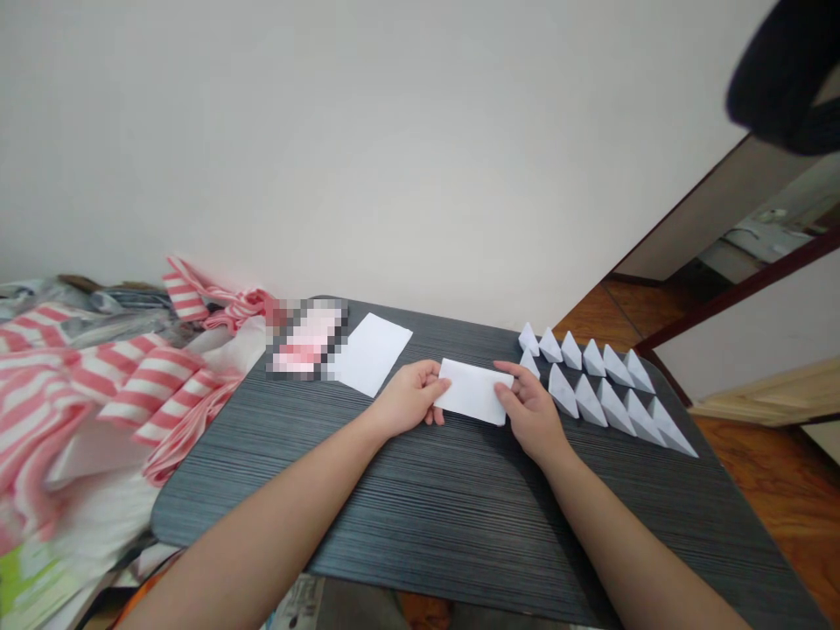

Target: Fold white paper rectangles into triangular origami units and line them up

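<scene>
A small white rectangle of paper (473, 391), seemingly folded, is held up between my two hands over the dark table. My left hand (415, 394) pinches its left edge, thumb on top. At the right edge, my right hand (528, 409) grips it with the thumb on top and the index finger stretched along the upper corner. Flat on the table, beyond my left hand, lies a larger sheet of white paper (375, 352). Two rows of folded white paper boats (594, 398) stand to the right of my right hand.
The dark wood-grain table (420, 516) meets a pale wall at the back. Left of the sheet is a blurred-out pinkish object (307, 339). Red-and-white striped cloth (157, 385) is heaped beside the table's left edge. A dark shape (780, 79) hangs at the upper right.
</scene>
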Demonstrator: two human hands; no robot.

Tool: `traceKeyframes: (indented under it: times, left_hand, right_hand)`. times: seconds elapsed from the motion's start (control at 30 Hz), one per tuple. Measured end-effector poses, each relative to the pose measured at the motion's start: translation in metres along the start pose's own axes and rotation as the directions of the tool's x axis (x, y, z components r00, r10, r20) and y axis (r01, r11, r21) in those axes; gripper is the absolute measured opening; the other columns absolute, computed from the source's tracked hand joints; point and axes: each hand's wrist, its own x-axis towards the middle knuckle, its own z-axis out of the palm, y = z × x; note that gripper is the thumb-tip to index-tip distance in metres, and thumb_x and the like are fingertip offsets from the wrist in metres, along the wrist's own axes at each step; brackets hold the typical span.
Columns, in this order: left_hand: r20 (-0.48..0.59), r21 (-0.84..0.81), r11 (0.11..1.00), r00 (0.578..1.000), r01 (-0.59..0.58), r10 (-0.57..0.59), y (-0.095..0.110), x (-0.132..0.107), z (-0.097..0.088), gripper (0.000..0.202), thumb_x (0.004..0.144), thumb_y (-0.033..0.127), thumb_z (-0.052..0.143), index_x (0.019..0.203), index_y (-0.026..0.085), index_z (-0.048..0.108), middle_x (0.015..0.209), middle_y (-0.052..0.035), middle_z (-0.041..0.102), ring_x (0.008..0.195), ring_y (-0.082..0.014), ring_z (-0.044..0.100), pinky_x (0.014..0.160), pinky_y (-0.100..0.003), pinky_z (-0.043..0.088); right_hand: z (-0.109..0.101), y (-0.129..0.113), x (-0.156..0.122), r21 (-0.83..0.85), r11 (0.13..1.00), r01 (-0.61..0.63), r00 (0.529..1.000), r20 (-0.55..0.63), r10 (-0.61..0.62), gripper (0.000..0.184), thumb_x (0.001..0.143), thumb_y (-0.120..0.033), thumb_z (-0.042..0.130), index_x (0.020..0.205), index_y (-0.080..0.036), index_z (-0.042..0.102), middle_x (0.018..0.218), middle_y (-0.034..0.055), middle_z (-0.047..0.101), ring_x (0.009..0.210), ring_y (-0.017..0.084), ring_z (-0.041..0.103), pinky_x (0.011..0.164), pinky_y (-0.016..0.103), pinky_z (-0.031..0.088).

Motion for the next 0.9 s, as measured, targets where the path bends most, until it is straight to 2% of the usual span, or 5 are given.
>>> traceKeyframes:
  times: [0.23, 0.6, 0.8, 0.9]
  left_hand:
    - [0.021, -0.011, 1.0, 1.0, 0.002, -0.002, 0.0012, -0.0003, -0.0006, 0.024, 0.086, 0.036, 0.047, 0.092, 0.014, 0.051, 0.051, 0.0008, 0.059, 0.038, -0.008, 0.048, 0.037, -0.016, 0.032]
    - [-0.005, -0.012, 1.0, 1.0, -0.021, 0.021, -0.0005, -0.0013, 0.0007, 0.022, 0.085, 0.035, 0.049, 0.092, 0.015, 0.052, 0.052, 0.0007, 0.06, 0.039, -0.0082, 0.051, 0.039, -0.016, 0.034]
    - [0.0, -0.013, 1.0, 1.0, -0.014, 0.014, -0.0009, -0.0006, 0.0012, 0.021, 0.085, 0.034, 0.049, 0.093, 0.015, 0.052, 0.051, 0.0009, 0.06, 0.039, -0.0085, 0.051, 0.038, -0.016, 0.035]
    - [-0.001, -0.009, 1.0, 1.0, -0.016, 0.016, -0.0008, -0.001, 0.0013, 0.022, 0.085, 0.035, 0.049, 0.093, 0.015, 0.052, 0.051, 0.0013, 0.059, 0.039, -0.0085, 0.051, 0.038, -0.016, 0.035]
  right_hand:
    - [-0.0003, -0.0018, -0.0002, 0.037, 0.999, -0.016, 1.0, 0.027, 0.015, 0.04, 0.08, -0.037, 0.056, 0.117, -0.022, 0.049, 0.067, -0.001, 0.057, 0.057, 0.015, 0.053, 0.051, 0.025, 0.041]
    - [0.0007, -0.001, 0.0008, 0.045, 0.999, -0.004, 1.0, 0.024, 0.003, 0.039, 0.08, -0.035, 0.058, 0.115, -0.022, 0.05, 0.071, -0.0003, 0.058, 0.059, 0.015, 0.054, 0.052, 0.025, 0.042]
    - [-0.0001, 0.0002, 0.0011, 0.042, 0.999, 0.01, 0.999, 0.035, -0.012, 0.037, 0.081, -0.034, 0.058, 0.115, -0.023, 0.05, 0.066, -0.002, 0.055, 0.056, 0.013, 0.052, 0.05, 0.024, 0.041]
    - [-0.0002, -0.001, 0.0007, 0.051, 0.999, 0.013, 0.999, 0.047, -0.015, 0.036, 0.082, -0.033, 0.057, 0.116, -0.023, 0.05, 0.072, -0.0001, 0.058, 0.061, 0.014, 0.055, 0.054, 0.025, 0.044]
